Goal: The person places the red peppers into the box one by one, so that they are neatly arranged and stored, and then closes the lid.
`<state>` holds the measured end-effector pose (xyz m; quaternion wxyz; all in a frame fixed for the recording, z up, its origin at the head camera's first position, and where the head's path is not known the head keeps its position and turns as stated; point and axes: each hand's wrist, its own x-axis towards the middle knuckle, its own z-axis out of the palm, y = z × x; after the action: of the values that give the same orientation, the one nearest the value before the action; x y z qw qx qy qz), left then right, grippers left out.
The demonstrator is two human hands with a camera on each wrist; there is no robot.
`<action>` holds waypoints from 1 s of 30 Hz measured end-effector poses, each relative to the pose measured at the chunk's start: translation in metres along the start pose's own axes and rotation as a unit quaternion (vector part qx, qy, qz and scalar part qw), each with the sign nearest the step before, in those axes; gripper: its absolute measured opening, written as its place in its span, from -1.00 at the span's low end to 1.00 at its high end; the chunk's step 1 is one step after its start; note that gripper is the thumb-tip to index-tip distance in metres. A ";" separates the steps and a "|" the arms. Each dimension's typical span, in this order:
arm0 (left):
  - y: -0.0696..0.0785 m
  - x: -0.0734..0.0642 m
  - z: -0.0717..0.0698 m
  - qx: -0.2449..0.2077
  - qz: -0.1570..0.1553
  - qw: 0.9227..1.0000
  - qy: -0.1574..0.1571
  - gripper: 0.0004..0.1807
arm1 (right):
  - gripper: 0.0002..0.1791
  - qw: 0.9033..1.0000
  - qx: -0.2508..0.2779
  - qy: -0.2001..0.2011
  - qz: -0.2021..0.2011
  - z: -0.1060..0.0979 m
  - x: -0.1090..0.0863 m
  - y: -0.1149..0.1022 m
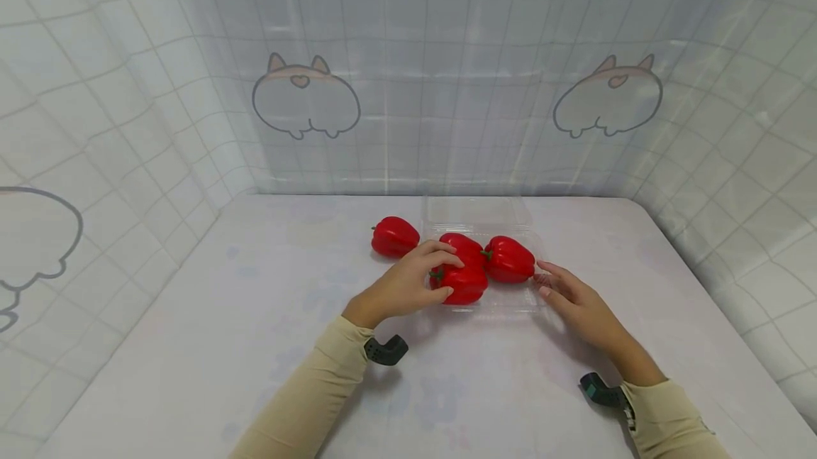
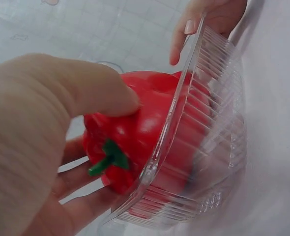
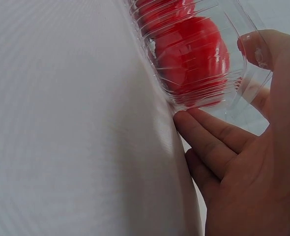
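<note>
A clear plastic clamshell box (image 1: 517, 299) lies with its lid laid back behind it. My left hand (image 1: 413, 280) holds a red bell pepper (image 1: 467, 284) at the box's front left, thumb on the near side and fingers round the far side. In the left wrist view this pepper's green stem (image 2: 110, 158) faces the palm, and its body sits below the box rim. Two more red peppers, a back one (image 1: 461, 242) and a right one (image 1: 510, 260), are inside the box. My right hand (image 1: 584, 310) touches the box's right wall with fairly straight fingers, thumb at the rim.
Another red bell pepper (image 1: 394, 237) lies on the white-covered table (image 1: 255, 317), left of the box. The open lid (image 1: 475, 211) reaches close to the back wall. Pale gridded sheets (image 1: 408, 90) enclose the back and both sides.
</note>
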<state>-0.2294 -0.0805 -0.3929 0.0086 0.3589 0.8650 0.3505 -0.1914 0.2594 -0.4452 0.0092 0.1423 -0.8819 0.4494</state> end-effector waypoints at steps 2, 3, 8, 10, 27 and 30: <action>-0.001 0.000 0.000 0.014 0.000 1.000 -0.012 -0.45 | -0.38 1.000 -0.005 0.001 0.003 0.000 0.000 0.000; -0.001 0.000 0.000 0.022 0.002 1.000 -0.017 -0.42 | -0.38 1.000 -0.007 0.002 0.003 0.000 0.000 0.001; -0.002 0.001 0.002 0.067 0.011 0.997 -0.029 -0.36 | -0.39 1.000 -0.013 0.005 -0.004 0.002 0.001 0.005; -0.002 0.001 0.002 0.079 0.007 0.996 -0.028 -0.37 | -0.39 1.000 -0.012 0.004 -0.008 0.002 0.002 0.006; -0.002 0.005 0.004 0.086 0.030 0.996 -0.026 -0.46 | -0.37 1.000 -0.020 0.001 0.010 -0.003 0.003 0.008; -0.003 0.006 0.005 0.089 0.032 0.995 -0.030 -0.46 | -0.37 1.000 -0.022 0.003 0.009 -0.004 0.003 0.008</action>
<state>-0.2340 -0.0754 -0.3975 -0.0088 0.3956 0.8803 0.2617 -0.1964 0.2660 -0.4487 0.0110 0.1330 -0.8929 0.4299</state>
